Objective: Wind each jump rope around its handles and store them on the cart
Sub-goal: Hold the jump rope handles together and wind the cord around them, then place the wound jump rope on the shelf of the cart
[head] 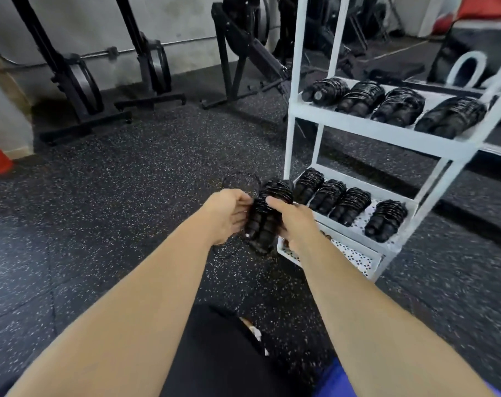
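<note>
Jump rope (261,222) — black, ribbed coil — clamped between left grip (226,214) and right grip (293,222).

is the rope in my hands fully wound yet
Partly wound: the jump rope has coils round its handles, but loose loops trail by the left hand.

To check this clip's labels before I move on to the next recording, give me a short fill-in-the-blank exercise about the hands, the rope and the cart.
The left hand and the right hand grip one ___ jump rope.
On the cart, the upper shelf holds ___ wound ropes.
The shelf below holds ___ more.
The cart stands on the person's ___ side.
Missing words: black; four; four; right.
</note>
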Available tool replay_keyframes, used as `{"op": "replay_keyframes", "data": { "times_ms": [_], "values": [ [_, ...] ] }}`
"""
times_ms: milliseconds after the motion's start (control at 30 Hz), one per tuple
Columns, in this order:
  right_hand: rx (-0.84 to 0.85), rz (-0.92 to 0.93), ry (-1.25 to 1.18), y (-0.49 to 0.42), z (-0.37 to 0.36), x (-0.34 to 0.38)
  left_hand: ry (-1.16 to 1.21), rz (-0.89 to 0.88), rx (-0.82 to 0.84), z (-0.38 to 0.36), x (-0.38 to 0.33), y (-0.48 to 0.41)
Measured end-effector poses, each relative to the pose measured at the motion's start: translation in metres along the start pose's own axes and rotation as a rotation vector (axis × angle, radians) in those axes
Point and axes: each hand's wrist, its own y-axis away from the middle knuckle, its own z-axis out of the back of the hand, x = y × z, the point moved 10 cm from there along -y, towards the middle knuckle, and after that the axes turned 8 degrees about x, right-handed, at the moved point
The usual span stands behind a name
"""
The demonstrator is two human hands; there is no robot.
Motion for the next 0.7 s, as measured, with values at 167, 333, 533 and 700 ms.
{"op": "replay_keyframes", "data": {
  "times_ms": [167,333,533,700],
  "values": [
    [-0.107,-0.095,-0.049,-0.042,0.046,-0.059,-0.072,0.106,0.028,-0.015,0.04,-0.042],
    [-0.209,-0.203,-0.097,-0.072,0.082,-0.101,-0.235,0.196,0.132,-0.027,0.071,-0.096],
    [-0.424,-0.276,-0.087,-0.122,0.154,-0.15,-0.438,0.288,0.282,-0.035,0.105,-0.166],
    [-0.628,-0.286,-0.049,-0.155,0.225,-0.168,-0.519,0.309,0.417,-0.04,0.137,-0.217]
  ]
}}
